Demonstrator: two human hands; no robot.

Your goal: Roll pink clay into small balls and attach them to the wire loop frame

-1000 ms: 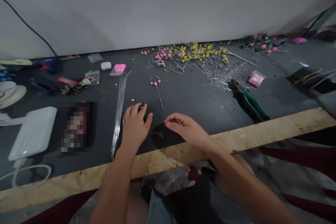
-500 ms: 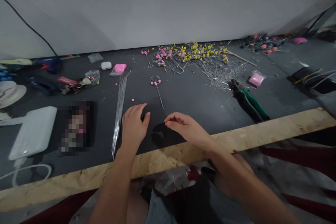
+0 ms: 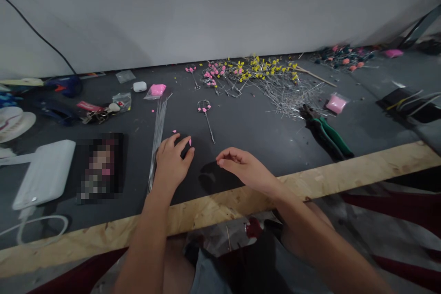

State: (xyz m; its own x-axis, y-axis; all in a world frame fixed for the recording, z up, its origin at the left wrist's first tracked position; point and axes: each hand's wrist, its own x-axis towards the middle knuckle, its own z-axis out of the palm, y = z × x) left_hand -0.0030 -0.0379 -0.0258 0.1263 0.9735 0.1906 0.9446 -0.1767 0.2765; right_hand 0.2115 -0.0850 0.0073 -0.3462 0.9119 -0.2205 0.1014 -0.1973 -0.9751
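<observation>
My left hand (image 3: 172,161) is low over the dark tabletop, fingers spread and bent, palm down. A small pink bit (image 3: 190,142) shows at one fingertip; whether it is stuck there or lies behind is unclear. Another pink crumb (image 3: 174,131) lies just beyond the fingers. The bundle of thin metal wires (image 3: 159,124) runs beside and partly under this hand. My right hand (image 3: 239,161) is curled near the table's front, thumb against fingers; anything inside is hidden. Between and beyond the hands lies a twisted wire piece (image 3: 207,121) with a looped head and pink blobs.
Pink and yellow tipped wires (image 3: 255,68) and loose wires (image 3: 285,96) are piled at the back. Green-handled pliers (image 3: 327,133) lie right, near a pink clay packet (image 3: 336,103). Left are another pink packet (image 3: 156,90), a white case (image 3: 139,86), a phone (image 3: 99,167) and a power bank (image 3: 46,172).
My left hand has shifted slightly left, over the wire bundle, with its fingers more spread. A pink bit now shows plainly at its fingertip. My right hand has hardly moved.
</observation>
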